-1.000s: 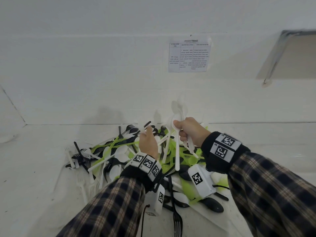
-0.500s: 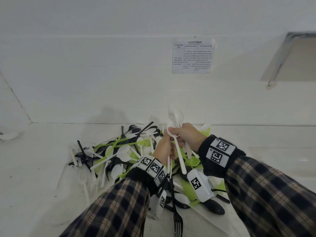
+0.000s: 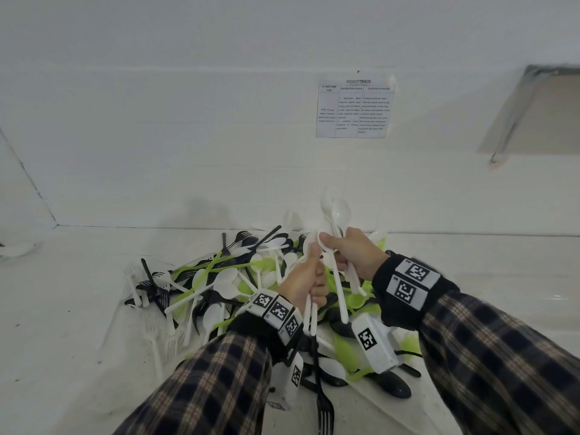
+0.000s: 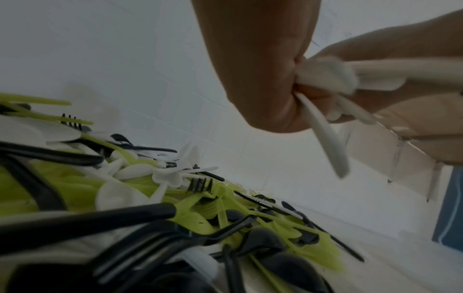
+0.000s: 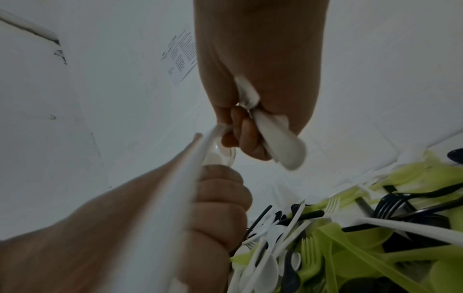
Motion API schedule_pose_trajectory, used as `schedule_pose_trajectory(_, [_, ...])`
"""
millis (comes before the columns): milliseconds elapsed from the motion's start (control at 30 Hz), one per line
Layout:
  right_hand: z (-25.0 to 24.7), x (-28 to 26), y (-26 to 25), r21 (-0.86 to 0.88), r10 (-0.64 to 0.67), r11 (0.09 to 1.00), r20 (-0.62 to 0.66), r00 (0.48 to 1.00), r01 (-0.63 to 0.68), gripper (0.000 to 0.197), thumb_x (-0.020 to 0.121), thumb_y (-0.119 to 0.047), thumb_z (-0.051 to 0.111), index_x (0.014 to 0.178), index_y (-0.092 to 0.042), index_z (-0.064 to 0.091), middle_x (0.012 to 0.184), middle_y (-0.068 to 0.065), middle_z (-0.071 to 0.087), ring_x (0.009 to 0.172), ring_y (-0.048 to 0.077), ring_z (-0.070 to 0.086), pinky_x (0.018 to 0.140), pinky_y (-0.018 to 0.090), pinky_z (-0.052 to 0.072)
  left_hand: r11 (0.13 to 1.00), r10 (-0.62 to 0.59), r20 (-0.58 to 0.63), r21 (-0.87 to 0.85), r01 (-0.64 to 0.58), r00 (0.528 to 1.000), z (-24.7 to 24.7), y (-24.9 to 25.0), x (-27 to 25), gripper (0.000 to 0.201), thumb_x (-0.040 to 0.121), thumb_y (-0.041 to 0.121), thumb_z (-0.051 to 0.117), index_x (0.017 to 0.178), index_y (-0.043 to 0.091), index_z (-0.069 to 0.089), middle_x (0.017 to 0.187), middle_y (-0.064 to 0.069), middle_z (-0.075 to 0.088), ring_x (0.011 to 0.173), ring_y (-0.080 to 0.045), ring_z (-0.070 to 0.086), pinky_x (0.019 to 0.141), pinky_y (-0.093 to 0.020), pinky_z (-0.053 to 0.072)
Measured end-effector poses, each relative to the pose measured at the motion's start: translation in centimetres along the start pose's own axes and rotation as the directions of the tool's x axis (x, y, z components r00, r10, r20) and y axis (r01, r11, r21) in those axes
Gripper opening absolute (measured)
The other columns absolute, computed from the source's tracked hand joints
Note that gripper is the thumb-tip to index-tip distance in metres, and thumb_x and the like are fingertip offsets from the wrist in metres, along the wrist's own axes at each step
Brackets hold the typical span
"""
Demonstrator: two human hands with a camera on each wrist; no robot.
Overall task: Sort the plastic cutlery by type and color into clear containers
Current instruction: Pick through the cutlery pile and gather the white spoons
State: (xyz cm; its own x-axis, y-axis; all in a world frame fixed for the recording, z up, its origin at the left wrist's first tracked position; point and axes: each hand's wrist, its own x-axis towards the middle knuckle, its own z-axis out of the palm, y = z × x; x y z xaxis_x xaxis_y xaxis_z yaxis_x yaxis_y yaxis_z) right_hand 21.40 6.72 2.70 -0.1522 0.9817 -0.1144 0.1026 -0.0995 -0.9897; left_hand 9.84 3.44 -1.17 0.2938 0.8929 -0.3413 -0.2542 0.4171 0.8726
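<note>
Since the frame one second earlier, the left hand (image 3: 306, 279) has risen off the pile and closed in against the right hand (image 3: 353, 252); both now meet above the heap.

Far left of the white surface (image 3: 78, 309): several white forks (image 3: 157, 350) lie loose at the edge of the heap, just beside a cluster of black forks (image 3: 150, 287).

Centre left: the cutlery pile (image 3: 226, 287) holds black, white and lime-green pieces, mixed and overlapping. White spoons (image 3: 224, 285) lie across green handles.

Centre: the left hand is fisted round white spoon handles (image 3: 309, 315), which hang below the fist. The left wrist view shows the fingers curled tight on a white handle (image 4: 325, 138), with the pile (image 4: 150, 198) beneath.

Centre right: the right hand grips a bundle of white spoons (image 3: 337, 215), bowls up above the knuckles, handles angled down past the palm. The right wrist view confirms fingers wrapped round the bundle (image 5: 278, 138). The two hands touch at the thumbs. Whether one spoon is shared between both grips cannot be told.

Near edge: a black fork (image 3: 323, 403) lies tines toward the camera.

Right: black spoons (image 3: 392, 383) and green pieces (image 3: 348, 353) lie under the right wrist. A printed sheet (image 3: 354, 109) is fixed to the wall (image 3: 157, 120) behind. No clear container can be made out in any view.
</note>
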Motion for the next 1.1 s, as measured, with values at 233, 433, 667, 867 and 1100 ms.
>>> schedule_pose_trajectory(233, [1.2,-0.5,0.8,-0.079,-0.038,0.996,-0.087,0.995,0.031,0.027,0.091,-0.019,0.060,0.068,-0.011,0.049,0.054,0.003,0.042,0.028,0.004,0.034,0.032,0.016,0.027,0.994,0.036,-0.073,0.107,-0.028,0.997,0.3,-0.3,0.6,0.078,0.081,0.075,0.019,0.062,0.014,0.063,0.037,0.004,0.033,0.031,-0.009,0.032,0.035,-0.017,0.030])
schedule_pose_trajectory(433, [1.8,-0.6,1.7,-0.061,-0.024,0.998,-0.149,0.988,0.015,0.023,0.088,-0.018,0.064,0.067,-0.011,0.054,0.053,0.003,0.046,0.025,0.002,0.038,0.030,0.014,0.027,0.985,0.080,-0.085,0.159,-0.066,0.993,0.5,0.0,0.4,0.057,0.092,0.060,0.032,0.083,0.011,0.058,0.042,0.007,0.050,0.038,-0.007,0.047,0.048,-0.024,0.041])
schedule_pose_trajectory(667, [1.5,-0.7,1.5,-0.040,0.024,0.999,-0.107,0.994,-0.028,0.024,0.087,-0.016,0.063,0.069,-0.014,0.048,0.055,0.003,0.044,0.033,0.006,0.036,0.034,0.015,0.023,0.995,-0.079,0.033,-0.055,0.080,0.996,0.6,0.2,-0.6,0.049,0.089,0.066,0.032,0.069,0.020,0.031,0.040,0.008,0.024,0.030,-0.003,0.024,0.029,-0.013,0.021])
schedule_pose_trajectory(867, [1.2,-1.0,1.0,-0.021,0.001,1.000,-0.062,0.998,-0.002,0.019,0.089,-0.015,0.062,0.073,-0.014,0.052,0.056,0.000,0.052,0.035,0.007,0.041,0.033,0.014,0.023,0.977,-0.161,0.077,-0.128,0.170,0.984,0.4,0.0,-0.4,0.063,0.080,0.080,0.020,0.063,0.021,0.035,0.034,0.008,0.023,0.026,-0.004,0.021,0.030,-0.009,0.015])
schedule_pose_trajectory(1100, [0.8,-1.1,1.4,-0.072,0.009,0.997,-0.078,0.997,-0.014,0.019,0.086,-0.027,0.066,0.079,-0.014,0.055,0.064,0.001,0.048,0.045,0.009,0.038,0.037,0.017,0.024,0.968,-0.184,0.049,-0.163,0.190,0.982,0.4,-0.1,-0.1,0.063,0.088,0.072,0.017,0.059,0.020,0.037,0.035,0.007,0.026,0.025,-0.006,0.022,0.032,-0.006,0.017])
